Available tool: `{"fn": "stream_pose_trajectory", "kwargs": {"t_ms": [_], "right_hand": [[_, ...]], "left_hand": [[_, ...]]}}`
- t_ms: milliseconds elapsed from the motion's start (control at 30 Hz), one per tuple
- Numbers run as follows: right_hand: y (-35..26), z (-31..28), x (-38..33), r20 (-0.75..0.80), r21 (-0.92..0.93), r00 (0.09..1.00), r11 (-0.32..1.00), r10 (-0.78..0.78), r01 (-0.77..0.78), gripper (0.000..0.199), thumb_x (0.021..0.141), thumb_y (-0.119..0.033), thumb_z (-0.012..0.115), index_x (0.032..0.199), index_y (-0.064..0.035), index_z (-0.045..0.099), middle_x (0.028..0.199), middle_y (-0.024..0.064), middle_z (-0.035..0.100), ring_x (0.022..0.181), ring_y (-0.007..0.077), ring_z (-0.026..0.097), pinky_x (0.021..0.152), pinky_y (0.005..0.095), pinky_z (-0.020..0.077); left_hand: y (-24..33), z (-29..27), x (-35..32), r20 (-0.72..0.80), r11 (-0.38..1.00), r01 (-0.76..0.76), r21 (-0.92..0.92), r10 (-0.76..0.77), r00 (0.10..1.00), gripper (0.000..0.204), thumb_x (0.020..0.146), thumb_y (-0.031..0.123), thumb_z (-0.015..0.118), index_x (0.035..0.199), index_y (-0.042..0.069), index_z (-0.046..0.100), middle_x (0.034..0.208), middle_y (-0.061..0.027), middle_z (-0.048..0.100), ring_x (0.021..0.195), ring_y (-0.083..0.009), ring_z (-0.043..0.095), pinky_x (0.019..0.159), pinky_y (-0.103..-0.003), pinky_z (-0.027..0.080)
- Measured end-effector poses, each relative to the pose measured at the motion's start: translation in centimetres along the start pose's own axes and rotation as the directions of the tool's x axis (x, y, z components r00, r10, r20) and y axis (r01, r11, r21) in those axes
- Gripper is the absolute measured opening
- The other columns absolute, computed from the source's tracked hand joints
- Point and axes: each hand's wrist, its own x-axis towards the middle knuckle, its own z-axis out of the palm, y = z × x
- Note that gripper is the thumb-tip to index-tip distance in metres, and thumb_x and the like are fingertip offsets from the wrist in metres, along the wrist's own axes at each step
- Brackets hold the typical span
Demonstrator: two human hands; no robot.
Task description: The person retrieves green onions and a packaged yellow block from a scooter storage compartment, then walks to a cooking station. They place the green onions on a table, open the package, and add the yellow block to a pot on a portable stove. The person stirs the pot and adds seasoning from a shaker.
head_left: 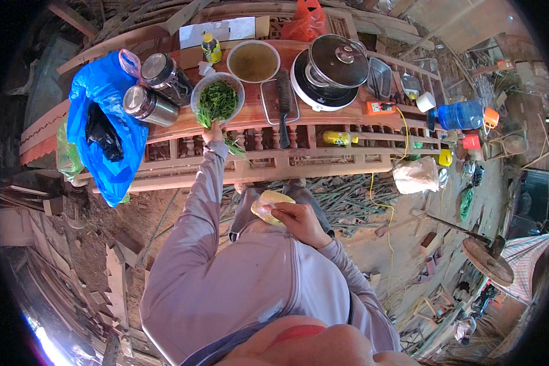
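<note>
My left hand (213, 132) reaches to the near rim of a pale bowl (196, 97) and closes on leafy greens (218, 100) heaped in it. A few loose strands hang below the bowl beside my wrist. Close to my lap, my right hand (302, 223) is closed on a clear plastic bag (271, 205) with something yellowish inside; its contents are not plain. Right of the greens, a comb-like black tool (283, 100) lies across a clear tray (268, 105). Behind them stands a bowl of brownish liquid (253, 61).
A lidded pot (338, 61) sits on a round white cooker (323, 100). Two metal-lidded jars (150, 105) and a blue plastic bag (113, 171) crowd the left end. A yellow-capped bottle (211, 49) stands behind. A yellow cord (389, 207) hangs down to the cluttered floor.
</note>
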Motion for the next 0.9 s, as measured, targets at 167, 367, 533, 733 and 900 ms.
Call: {"fn": "stream_pose_trajectory", "kwargs": {"t_ms": [167, 367, 533, 733, 900], "right_hand": [[1.7, -1.6, -0.5, -0.083, 0.074, 0.987, 0.987, -0.138, 0.144, 0.019, 0.092, -0.016, 0.063, 0.104, -0.0022, 0.07, 0.079, 0.0133, 0.068, 0.066, 0.0129, 0.063, 0.063, 0.0287, 0.0504], [4.0, -5.9, -1.6, -0.097, 0.036, 0.983, 0.987, -0.155, 0.159, 0.021, 0.091, -0.02, 0.063, 0.105, -0.0079, 0.072, 0.085, 0.0135, 0.069, 0.073, 0.0275, 0.067, 0.065, 0.0356, 0.0508], [6.3, -8.2, -2.5, -0.066, 0.101, 0.995, 0.992, -0.074, 0.08, 0.022, 0.091, -0.021, 0.063, 0.106, -0.0087, 0.072, 0.087, 0.0138, 0.069, 0.073, 0.0272, 0.067, 0.066, 0.0343, 0.051], [7.9, -8.9, -2.5, -0.078, 0.191, 0.992, 0.975, -0.099, 0.113, 0.02, 0.092, -0.014, 0.062, 0.107, -0.0034, 0.07, 0.094, 0.0135, 0.071, 0.085, 0.0199, 0.067, 0.075, 0.0296, 0.0513], [6.3, -10.1, -2.3, 0.047, 0.177, 0.998, 0.982, 0.052, -0.06, 0.02, 0.094, -0.008, 0.059, 0.109, 0.002, 0.069, 0.093, 0.0108, 0.071, 0.088, 0.0102, 0.06, 0.078, 0.0261, 0.0475]], "left_hand": [[1.6, 0.4, -1.8, -0.095, 0.996, 0.073, 0.046, -0.069, 0.993, 0.018, 0.087, 0.018, 0.066, 0.09, 0.001, 0.063, 0.069, -0.007, 0.064, 0.05, -0.0156, 0.056, 0.042, -0.03, 0.041], [1.7, -4.7, -4.9, -0.048, 0.997, 0.005, 0.078, -0.002, 0.999, 0.021, 0.089, 0.022, 0.065, 0.085, 0.001, 0.062, 0.068, -0.0107, 0.066, 0.044, -0.0112, 0.05, 0.037, -0.026, 0.034], [4.6, -7.6, -10.6, 0.014, 0.976, 0.054, 0.212, -0.058, 0.998, 0.022, 0.089, 0.024, 0.066, 0.085, 0.004, 0.06, 0.073, -0.0146, 0.069, 0.042, -0.0099, 0.048, 0.036, -0.024, 0.032], [6.5, -10.4, -13.3, 0.203, 0.909, 0.204, 0.364, -0.291, 0.935, 0.042, 0.095, 0.035, 0.056, 0.128, 0.009, 0.053, 0.109, -0.0072, 0.067, 0.087, -0.02, 0.065, 0.06, -0.029, 0.048], [3.9, -7.9, -12.0, -0.079, 0.93, 0.123, 0.346, -0.101, 0.992, 0.041, 0.087, 0.041, 0.065, 0.084, 0.0, 0.07, 0.078, -0.0071, 0.07, 0.064, -0.0152, 0.063, 0.054, -0.031, 0.048]]}}
